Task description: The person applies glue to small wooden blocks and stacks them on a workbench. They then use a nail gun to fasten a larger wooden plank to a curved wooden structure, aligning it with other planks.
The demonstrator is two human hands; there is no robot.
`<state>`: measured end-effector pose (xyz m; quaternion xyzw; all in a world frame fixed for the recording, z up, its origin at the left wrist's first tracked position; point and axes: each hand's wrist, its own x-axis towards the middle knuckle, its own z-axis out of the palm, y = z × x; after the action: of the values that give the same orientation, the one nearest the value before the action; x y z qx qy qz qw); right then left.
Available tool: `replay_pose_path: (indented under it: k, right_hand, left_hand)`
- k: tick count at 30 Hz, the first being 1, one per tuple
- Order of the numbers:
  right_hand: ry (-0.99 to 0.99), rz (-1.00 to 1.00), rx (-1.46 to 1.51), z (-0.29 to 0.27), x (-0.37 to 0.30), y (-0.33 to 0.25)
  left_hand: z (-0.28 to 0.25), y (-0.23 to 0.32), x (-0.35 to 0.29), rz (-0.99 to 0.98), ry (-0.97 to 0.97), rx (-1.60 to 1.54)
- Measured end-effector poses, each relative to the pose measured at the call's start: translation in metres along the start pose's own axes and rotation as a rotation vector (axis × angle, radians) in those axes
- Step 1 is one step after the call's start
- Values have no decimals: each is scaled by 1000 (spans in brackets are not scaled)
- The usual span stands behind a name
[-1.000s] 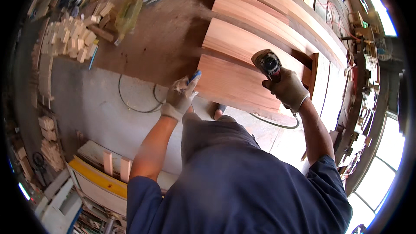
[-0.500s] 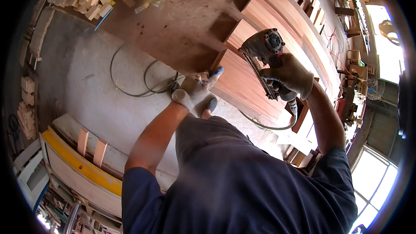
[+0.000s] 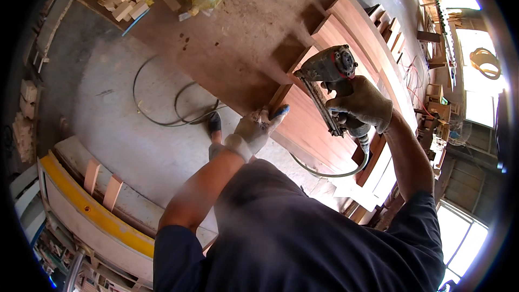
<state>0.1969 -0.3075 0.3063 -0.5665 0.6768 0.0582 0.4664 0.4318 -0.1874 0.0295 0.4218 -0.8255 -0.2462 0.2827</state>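
PROGRESS: nail gun (image 3: 327,78) raised over reddish panel (image 3: 303,124), centre-right of frame; fastening not visibly finished | RIGHT HAND (image 3: 361,103): gloved, wrapped round gun grip | LEFT HAND (image 3: 254,130): gloved, fingers pressed on panel's near edge | PANEL: smooth, flat, brown-red, on workbench (image 3: 227,43).

Reddish wood panel (image 3: 313,124) smooth, matt; nail gun (image 3: 330,75) dull metal; gloves cloth.
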Motion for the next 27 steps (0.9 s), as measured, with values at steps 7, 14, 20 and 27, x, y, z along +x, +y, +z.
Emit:
replay_pose_path:
  k: [7, 14, 20, 27]
  right_hand:
    - [-38, -74, 35, 2, 20, 0]
    - [-48, -31, -67, 3, 27, -12]
    - [-104, 40, -151, 0, 32, -30]
    - [-138, -14, -252, -3, 43, -39]
  left_hand:
    - [-18, 5, 8, -5, -224, 72]
    - [-26, 3, 8, 12, -220, 24]
    - [-24, 1, 7, 12, -219, 16]
    - [-25, 3, 7, 28, -133, 40]
